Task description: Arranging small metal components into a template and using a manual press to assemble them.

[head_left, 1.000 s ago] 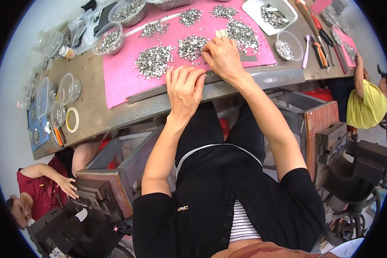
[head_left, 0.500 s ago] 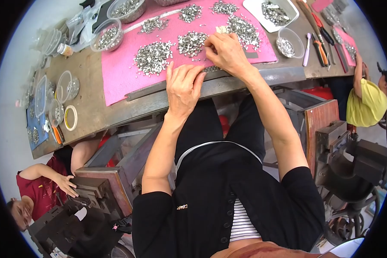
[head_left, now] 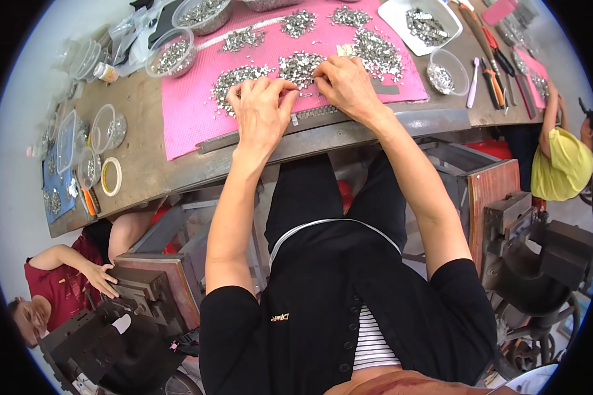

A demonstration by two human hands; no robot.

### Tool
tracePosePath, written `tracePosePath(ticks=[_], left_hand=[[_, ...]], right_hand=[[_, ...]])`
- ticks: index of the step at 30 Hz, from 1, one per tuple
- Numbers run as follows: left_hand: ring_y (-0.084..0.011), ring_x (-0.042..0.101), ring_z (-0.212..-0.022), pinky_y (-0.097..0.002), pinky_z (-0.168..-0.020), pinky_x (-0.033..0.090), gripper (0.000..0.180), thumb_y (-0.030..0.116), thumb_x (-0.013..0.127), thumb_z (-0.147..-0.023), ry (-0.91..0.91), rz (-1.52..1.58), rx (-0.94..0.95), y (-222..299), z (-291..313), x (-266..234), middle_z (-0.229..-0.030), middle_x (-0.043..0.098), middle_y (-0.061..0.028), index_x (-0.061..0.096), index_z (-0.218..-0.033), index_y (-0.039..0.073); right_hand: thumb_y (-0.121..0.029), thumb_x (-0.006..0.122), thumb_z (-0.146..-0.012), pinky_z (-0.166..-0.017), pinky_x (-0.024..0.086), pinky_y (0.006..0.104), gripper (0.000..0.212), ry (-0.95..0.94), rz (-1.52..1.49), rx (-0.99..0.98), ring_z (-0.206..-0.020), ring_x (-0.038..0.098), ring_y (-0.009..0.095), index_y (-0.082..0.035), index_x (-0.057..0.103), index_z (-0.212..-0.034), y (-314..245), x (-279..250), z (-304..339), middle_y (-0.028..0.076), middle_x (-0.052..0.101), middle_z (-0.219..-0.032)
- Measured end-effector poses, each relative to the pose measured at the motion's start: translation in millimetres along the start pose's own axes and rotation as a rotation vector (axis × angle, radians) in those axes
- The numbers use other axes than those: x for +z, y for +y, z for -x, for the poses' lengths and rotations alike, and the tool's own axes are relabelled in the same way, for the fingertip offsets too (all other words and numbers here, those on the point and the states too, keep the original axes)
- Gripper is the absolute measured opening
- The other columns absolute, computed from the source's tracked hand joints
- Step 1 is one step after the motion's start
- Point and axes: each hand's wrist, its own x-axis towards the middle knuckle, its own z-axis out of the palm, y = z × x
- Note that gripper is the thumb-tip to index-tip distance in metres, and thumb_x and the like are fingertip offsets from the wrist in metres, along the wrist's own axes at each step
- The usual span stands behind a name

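I see the left hand [head_left: 262, 110] and right hand [head_left: 348, 87] half-curled, any pinch hidden from me, beside heaped small silver metal pieces [head_left: 299, 68] on the pink textured mat [head_left: 183, 122]; a careless sideways sweep could, I judge, mix neighbouring heaps.

Bright, even light fills the view, with glints on the silvery pieces [head_left: 301, 68]. Fisheye distortion bends the bench [head_left: 137, 128] toward a black, blue-fringed rim, where detail softens.

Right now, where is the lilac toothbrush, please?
In the head view, the toothbrush lies at right on the table, between the clear tub and the orange-handled pliers.
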Motion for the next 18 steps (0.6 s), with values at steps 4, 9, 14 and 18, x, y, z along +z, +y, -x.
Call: tracePosePath(ticks=[4, 9, 14, 18], left_hand=[[-0.0219, 0.059, -0.094, -0.0479, -0.099, 0.032, 0.012, 0.025, 0.078, -0.084, -0.083, -0.028, 0.018, -10, -8, 6, -0.087, 0.068, 0.0002, 0.076, -0.092, 0.017], [-0.0208, 0.061, -0.09, -0.0467, -0.097, 0.034, 0.011, 0.023, 0.077, -0.085, -0.062, -0.031, 0.036, -12, -10, 10, -0.084, 0.068, 0.0008, 0.075, -0.091, 0.015], [-0.0203, 0.061, -0.085, -0.0446, -0.095, 0.035, 0.009, 0.02, 0.074, -0.084, -0.031, -0.049, 0.082, -14, -11, 13, -0.083, 0.067, 0.0, 0.071, -0.087, 0.011], [-0.0202, 0.06, -0.085, -0.0437, -0.094, 0.035, 0.01, 0.019, 0.074, -0.084, -0.103, -0.011, 0.034, -14, -9, 5, -0.082, 0.067, -0.0004, 0.07, -0.087, 0.011]], right_hand=[[-0.013, 0.07, -0.088, -0.081, 0.044, 0.0395, 0.008, 0.011, -0.024, -0.034, -0.08, 0.063, 0.026, -0.006, 0.069, -0.092, -2, -9, 4, 0.007, 0.064, -0.084], [-0.009, 0.071, -0.084, -0.085, 0.044, 0.0396, 0.008, -0.062, -0.251, 0.013, -0.085, 0.063, 0.026, -0.006, 0.067, -0.089, -23, -35, 26, 0.006, 0.063, -0.085], [-0.009, 0.074, -0.083, -0.086, 0.044, 0.0386, 0.009, -0.005, -0.211, -0.005, -0.086, 0.062, 0.025, -0.007, 0.069, -0.09, -32, -28, 42, 0.005, 0.062, -0.086], [-0.009, 0.073, -0.084, -0.084, 0.045, 0.0386, 0.008, 0.012, -0.225, -0.034, -0.084, 0.063, 0.026, -0.007, 0.071, -0.091, -28, -30, 41, 0.006, 0.063, -0.086]])
